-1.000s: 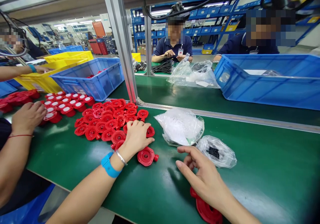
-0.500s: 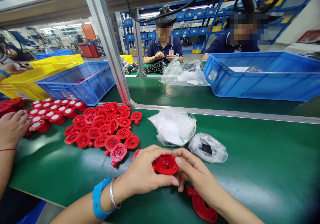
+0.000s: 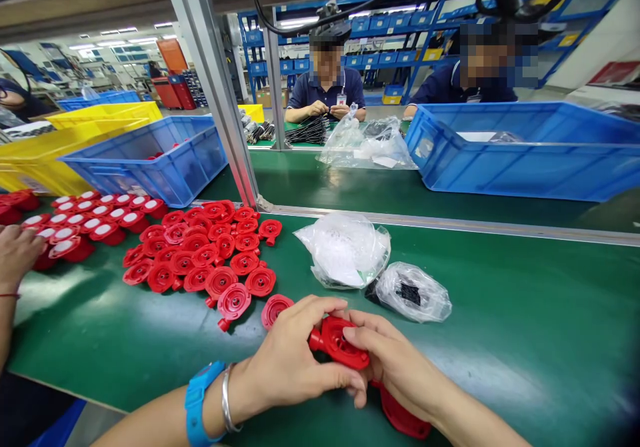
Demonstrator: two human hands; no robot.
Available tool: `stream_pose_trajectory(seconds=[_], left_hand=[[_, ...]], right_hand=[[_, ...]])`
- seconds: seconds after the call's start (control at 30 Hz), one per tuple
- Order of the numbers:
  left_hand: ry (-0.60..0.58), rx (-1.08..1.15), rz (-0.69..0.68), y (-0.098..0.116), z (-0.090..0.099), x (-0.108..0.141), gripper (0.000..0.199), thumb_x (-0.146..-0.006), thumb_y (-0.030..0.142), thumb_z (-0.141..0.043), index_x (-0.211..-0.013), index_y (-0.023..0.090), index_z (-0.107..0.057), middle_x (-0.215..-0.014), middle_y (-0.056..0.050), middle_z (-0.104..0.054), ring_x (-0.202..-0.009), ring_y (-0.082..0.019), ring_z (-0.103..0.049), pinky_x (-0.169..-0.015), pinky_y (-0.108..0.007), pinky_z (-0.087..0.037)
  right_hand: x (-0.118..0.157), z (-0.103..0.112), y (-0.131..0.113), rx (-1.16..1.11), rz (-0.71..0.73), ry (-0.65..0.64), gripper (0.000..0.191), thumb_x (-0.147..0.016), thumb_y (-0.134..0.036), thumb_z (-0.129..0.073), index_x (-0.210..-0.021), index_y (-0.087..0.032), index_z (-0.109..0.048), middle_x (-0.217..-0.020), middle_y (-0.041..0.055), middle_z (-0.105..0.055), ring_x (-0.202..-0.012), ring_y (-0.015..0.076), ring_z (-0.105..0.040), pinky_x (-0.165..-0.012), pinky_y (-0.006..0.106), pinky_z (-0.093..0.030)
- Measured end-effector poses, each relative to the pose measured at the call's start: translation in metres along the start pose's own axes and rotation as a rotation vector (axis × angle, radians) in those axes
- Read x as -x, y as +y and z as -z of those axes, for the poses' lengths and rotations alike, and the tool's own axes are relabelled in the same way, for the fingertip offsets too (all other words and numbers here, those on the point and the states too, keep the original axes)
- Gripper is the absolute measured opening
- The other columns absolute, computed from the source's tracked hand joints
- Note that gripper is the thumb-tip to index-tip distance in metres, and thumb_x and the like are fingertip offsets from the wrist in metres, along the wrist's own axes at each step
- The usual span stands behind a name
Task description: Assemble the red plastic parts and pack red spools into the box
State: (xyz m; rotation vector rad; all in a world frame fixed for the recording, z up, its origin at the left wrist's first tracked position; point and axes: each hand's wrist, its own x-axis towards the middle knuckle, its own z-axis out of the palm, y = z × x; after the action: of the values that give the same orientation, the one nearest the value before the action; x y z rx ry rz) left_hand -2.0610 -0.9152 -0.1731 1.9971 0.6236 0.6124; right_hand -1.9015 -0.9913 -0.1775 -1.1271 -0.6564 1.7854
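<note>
Between both hands, above the green table, is a round red plastic housing (image 3: 336,342) with a short spout on its left side. My left hand (image 3: 295,350) curls around its spout side, fingers behind and thumb below. My right hand (image 3: 387,347) grips the right edge, with the thumb lying over the housing's face near its centre. Another red housing (image 3: 403,415) lies under my right forearm, partly hidden. Just beyond my left hand, a red housing (image 3: 277,310) rests on the table. Many more red housings (image 3: 205,254) lie grouped to the left.
A clear plastic bag (image 3: 347,250) of white contents and a smaller bag (image 3: 415,294) with black parts lie ahead. White-topped red parts (image 3: 100,217) stand at left near a co-worker's hand (image 3: 17,254). Blue bins (image 3: 150,167) and a metal post (image 3: 215,87) stand behind; two people sit opposite.
The held housing has tilted and turned, showing its spout to the left. My right thumb has moved onto its face. The co-worker's hand at left has shifted further left.
</note>
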Motion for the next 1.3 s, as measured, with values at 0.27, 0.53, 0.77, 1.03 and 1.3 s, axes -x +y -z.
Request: stream_pose_trajectory(seconds=[0.27, 0.53, 0.77, 1.03, 1.3], left_hand=[[0.058, -0.054, -0.348, -0.007, -0.009, 0.004, 0.067, -0.072, 0.015, -0.074, -0.132, 0.022, -0.046, -0.113, -0.007, -0.060, -0.103, -0.018, -0.058, -0.089, -0.029, -0.051], [-0.036, -0.511, -0.193, -0.016, 0.009, -0.006, 0.054, -0.084, 0.013, -0.052, -0.136, 0.024, -0.045, -0.125, -0.012, -0.049, -0.111, -0.024, -0.051, -0.092, -0.042, -0.047], [0.072, -0.940, 0.057, -0.045, 0.042, -0.032, 0.040, -0.090, 0.027, -0.049, -0.129, 0.023, -0.057, -0.127, -0.014, -0.053, -0.117, -0.030, -0.049, -0.094, -0.052, -0.038], [-0.088, -0.949, -0.072, -0.039, 0.022, -0.017, 0.061, -0.089, 0.046, -0.055, -0.145, 0.024, -0.042, -0.152, -0.014, -0.038, -0.141, -0.040, -0.028, -0.113, -0.065, -0.017], [0.058, -1.054, -0.027, -0.060, 0.048, -0.034, 0.048, -0.088, 0.022, -0.059, -0.135, 0.019, -0.054, -0.146, -0.016, -0.046, -0.138, -0.039, -0.035, -0.113, -0.065, -0.019]], right_hand=[[0.004, 0.000, 0.003, 0.255, 0.167, 0.029, 0.028, -0.085, -0.044, -0.061, -0.088, -0.018, -0.051, -0.071, -0.0048, -0.048, -0.055, 0.0065, -0.045, -0.050, 0.020, -0.043], [0.011, 0.012, -0.005, 0.732, 0.282, 0.211, 0.043, -0.094, -0.054, -0.044, -0.123, -0.023, -0.049, -0.090, 0.0024, -0.060, -0.075, 0.0149, -0.058, -0.071, 0.031, -0.051], [0.018, 0.024, -0.015, 0.901, 0.405, 0.457, 0.047, -0.093, -0.058, -0.042, -0.125, -0.024, -0.050, -0.090, 0.0035, -0.064, -0.076, 0.0172, -0.062, -0.074, 0.035, -0.052], [0.049, 0.046, -0.048, 1.312, 0.436, 0.402, 0.035, -0.084, -0.051, -0.059, -0.108, -0.027, -0.063, -0.100, 0.0093, -0.069, -0.077, 0.0226, -0.064, -0.064, 0.036, -0.051], [0.051, 0.021, -0.027, 1.773, -0.106, 0.111, 0.037, -0.055, -0.014, -0.065, -0.091, -0.020, -0.061, -0.093, 0.0097, -0.067, -0.082, 0.0307, -0.064, -0.066, 0.039, -0.048]])
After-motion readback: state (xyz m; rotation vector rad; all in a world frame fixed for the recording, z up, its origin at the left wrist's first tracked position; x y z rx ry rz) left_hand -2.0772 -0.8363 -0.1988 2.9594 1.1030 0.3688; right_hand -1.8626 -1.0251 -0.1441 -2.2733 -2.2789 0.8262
